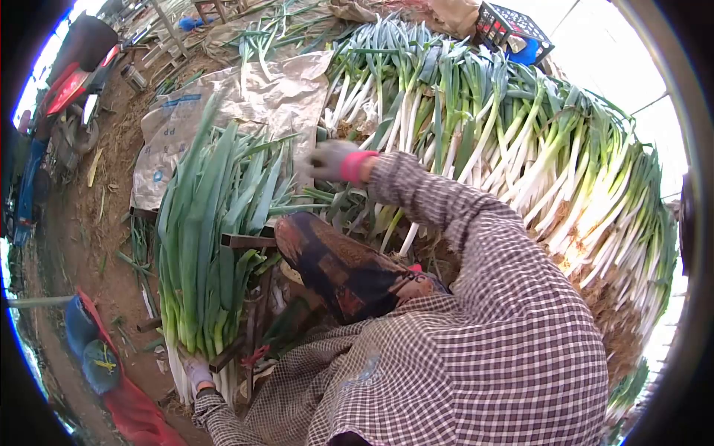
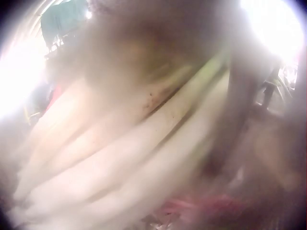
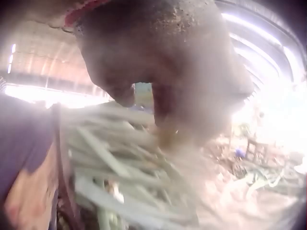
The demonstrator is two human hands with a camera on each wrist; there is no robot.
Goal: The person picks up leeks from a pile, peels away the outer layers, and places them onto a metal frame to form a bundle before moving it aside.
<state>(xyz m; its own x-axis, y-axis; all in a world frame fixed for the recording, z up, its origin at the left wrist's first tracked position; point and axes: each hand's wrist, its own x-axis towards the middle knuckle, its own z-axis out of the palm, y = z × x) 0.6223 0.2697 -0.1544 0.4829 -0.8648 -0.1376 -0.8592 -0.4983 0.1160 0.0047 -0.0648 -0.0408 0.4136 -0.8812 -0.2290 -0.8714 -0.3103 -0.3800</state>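
A thick bundle of leeks [image 1: 208, 245], green leaves up and white shanks down, stands in a low brown frame [image 1: 249, 241] at the left. Low on the shanks, my left hand [image 1: 197, 372] in a pale glove grips the bundle. In the left wrist view the white shanks [image 2: 120, 158] fill the middle, blurred. My right hand [image 1: 335, 160], in a grey glove with a pink cuff, is raised past the knee, right of the bundle's leaves. Its fingers hang loosely bent in the right wrist view, a gap showing beside the thumb [image 3: 125, 96], over blurred leaves [image 3: 120, 163].
A long row of loose leeks [image 1: 513, 126] curves along the right side. Behind the bundle lies a pale sack sheet [image 1: 275, 104]. A black crate [image 1: 513, 33] stands at the back, a red vehicle [image 1: 71, 89] at far left, and red netting [image 1: 134, 409] at lower left.
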